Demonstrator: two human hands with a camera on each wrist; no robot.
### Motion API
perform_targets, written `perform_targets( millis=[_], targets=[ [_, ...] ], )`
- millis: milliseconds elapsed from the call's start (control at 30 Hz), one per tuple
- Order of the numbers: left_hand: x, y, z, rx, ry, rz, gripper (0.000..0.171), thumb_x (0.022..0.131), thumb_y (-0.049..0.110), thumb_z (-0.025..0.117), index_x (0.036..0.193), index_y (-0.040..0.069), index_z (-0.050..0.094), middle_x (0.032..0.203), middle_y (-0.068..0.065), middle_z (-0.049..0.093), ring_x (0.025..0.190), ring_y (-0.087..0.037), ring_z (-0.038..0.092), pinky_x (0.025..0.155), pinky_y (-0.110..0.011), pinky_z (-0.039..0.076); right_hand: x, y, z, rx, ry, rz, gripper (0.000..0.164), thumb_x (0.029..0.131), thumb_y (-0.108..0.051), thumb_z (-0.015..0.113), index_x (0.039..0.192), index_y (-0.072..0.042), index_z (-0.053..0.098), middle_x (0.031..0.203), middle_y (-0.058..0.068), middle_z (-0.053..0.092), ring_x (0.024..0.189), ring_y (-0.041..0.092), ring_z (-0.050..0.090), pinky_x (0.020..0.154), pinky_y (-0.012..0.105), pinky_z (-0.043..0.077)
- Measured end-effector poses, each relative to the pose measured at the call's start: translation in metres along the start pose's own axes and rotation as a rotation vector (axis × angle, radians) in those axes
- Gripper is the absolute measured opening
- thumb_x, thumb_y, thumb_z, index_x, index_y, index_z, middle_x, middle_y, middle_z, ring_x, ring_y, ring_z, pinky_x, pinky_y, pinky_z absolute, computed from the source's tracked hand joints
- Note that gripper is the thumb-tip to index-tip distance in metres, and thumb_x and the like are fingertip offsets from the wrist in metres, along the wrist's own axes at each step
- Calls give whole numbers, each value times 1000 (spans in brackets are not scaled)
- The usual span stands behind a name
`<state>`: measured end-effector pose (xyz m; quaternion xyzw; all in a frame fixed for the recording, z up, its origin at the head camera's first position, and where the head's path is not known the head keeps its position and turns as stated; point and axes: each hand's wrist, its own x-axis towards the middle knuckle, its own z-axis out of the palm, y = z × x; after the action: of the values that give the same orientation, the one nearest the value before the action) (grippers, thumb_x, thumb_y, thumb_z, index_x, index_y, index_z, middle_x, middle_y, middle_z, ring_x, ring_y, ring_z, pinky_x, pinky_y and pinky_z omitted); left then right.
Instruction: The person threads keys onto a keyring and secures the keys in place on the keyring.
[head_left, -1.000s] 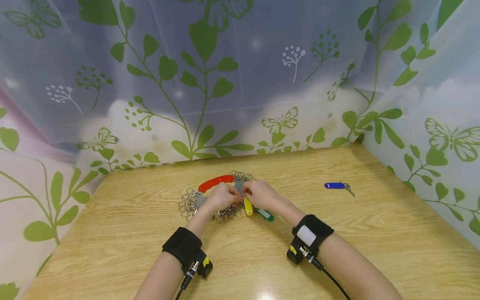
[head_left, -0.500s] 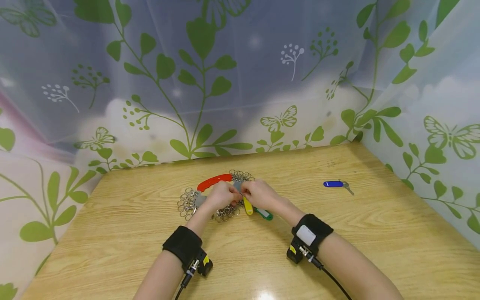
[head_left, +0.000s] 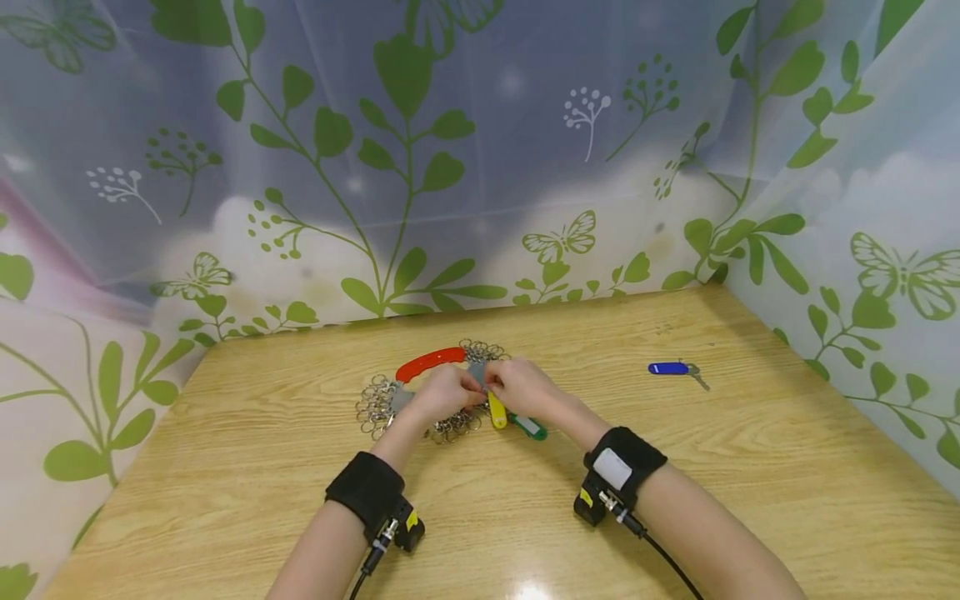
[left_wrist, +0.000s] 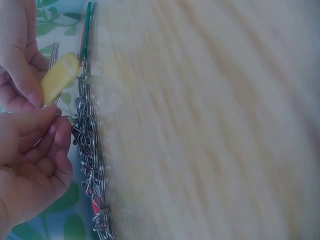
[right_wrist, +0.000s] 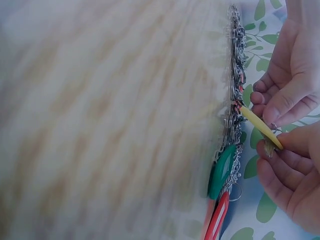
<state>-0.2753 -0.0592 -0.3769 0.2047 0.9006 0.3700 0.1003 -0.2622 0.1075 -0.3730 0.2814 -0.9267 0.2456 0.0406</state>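
Both hands meet over a key holder with a red grip (head_left: 429,363) and a grey plate (head_left: 402,402) fringed with metal split rings (head_left: 375,410). My right hand (head_left: 519,387) pinches a yellow key tag (head_left: 497,411) by its end; a key (right_wrist: 270,148) hangs by it in the right wrist view. Close against it, my left hand (head_left: 446,392) pinches with thumb and forefinger at a small metal ring (left_wrist: 59,113), mostly covered by the fingertips. A green key tag (head_left: 529,427) lies below the right hand, among the rings.
To the right on the wooden table (head_left: 645,492) lies a blue key tag (head_left: 667,367) with a key (head_left: 697,377). A red piece (right_wrist: 218,218) shows beside the green tag in the right wrist view. Leaf-patterned curtains (head_left: 450,183) border the table's back and sides.
Both hands stay over the key holder with only slight finger movement. The yellow tag shifts very little; the whole head view moves slightly.
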Motion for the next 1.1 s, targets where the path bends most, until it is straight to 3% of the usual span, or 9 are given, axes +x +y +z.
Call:
perform_targets(
  millis=[167, 433, 667, 900, 1100],
  targets=[
    [0, 1, 0, 16, 9, -8, 14, 87, 11, 64, 80, 5, 74, 70, -9, 65, 52, -16, 47, 50, -25, 34, -1, -1, -1, 6, -3, 0, 9, 91, -4, 56, 90, -5, 64, 79, 5, 62, 55, 8, 49, 53, 21, 41],
    [0, 2, -1, -12, 25, -37, 12, 87, 10, 64, 82, 5, 73, 77, -7, 66, 66, -20, 59, 56, -27, 44, -1, -4, -2, 41, 5, 5, 9, 91, -4, 55, 90, -5, 64, 79, 4, 62, 56, 9, 49, 54, 22, 40],
    [0, 2, 0, 30, 25, -14, 11, 86, 11, 64, 84, 5, 73, 70, -5, 61, 58, -14, 47, 53, -26, 37, -4, -2, -2, 157, 5, 68, 9, 91, -6, 58, 85, -6, 64, 74, 2, 58, 57, 11, 47, 53, 22, 37],
    [-1, 2, -1, 33, 43, -16, 12, 87, 11, 63, 92, 5, 73, 79, -4, 66, 68, -17, 59, 59, -28, 46, -7, 0, -3, 190, 0, 115, 8, 90, -4, 58, 88, -3, 66, 80, 4, 61, 65, 12, 52, 59, 25, 44],
    [-1, 2, -3, 48, 44, -20, 12, 87, 11, 63, 93, 5, 72, 82, -5, 67, 73, -19, 62, 62, -29, 48, -8, -1, -5, 159, -37, 111, 7, 88, -2, 60, 87, -2, 67, 81, 5, 62, 69, 13, 55, 63, 26, 47]
  ],
)
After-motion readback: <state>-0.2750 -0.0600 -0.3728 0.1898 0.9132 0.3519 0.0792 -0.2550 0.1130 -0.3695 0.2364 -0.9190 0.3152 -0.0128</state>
